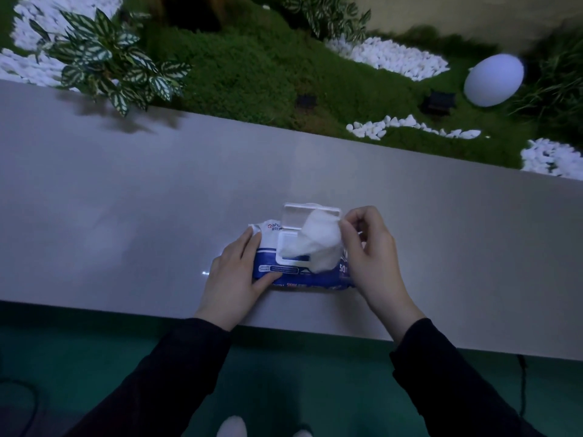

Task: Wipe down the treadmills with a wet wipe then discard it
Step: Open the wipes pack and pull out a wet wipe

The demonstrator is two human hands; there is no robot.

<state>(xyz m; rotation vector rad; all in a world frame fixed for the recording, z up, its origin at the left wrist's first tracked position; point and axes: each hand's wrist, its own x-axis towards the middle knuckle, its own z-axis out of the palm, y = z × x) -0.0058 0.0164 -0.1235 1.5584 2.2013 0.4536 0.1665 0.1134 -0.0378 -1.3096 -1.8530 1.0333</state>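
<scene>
A blue and white pack of wet wipes (pixel 293 272) lies on a pale grey ledge (pixel 126 216), its white flip lid (pixel 296 216) standing open. My left hand (pixel 236 275) lies on the pack's left end and holds it down. My right hand (pixel 369 253) pinches the upper corner of a white wet wipe (pixel 318 241), which is partly drawn out of the opening and hangs over the pack's right half. No treadmill is in view.
Behind the ledge is a decorative bed of green moss (pixel 252 74) with white pebbles (pixel 394 58), striped-leaf plants (pixel 104 61) and a white egg-shaped lamp (pixel 493 80). Green floor (pixel 63 357) and a dark cable (pixel 522 389) lie below the ledge's front edge.
</scene>
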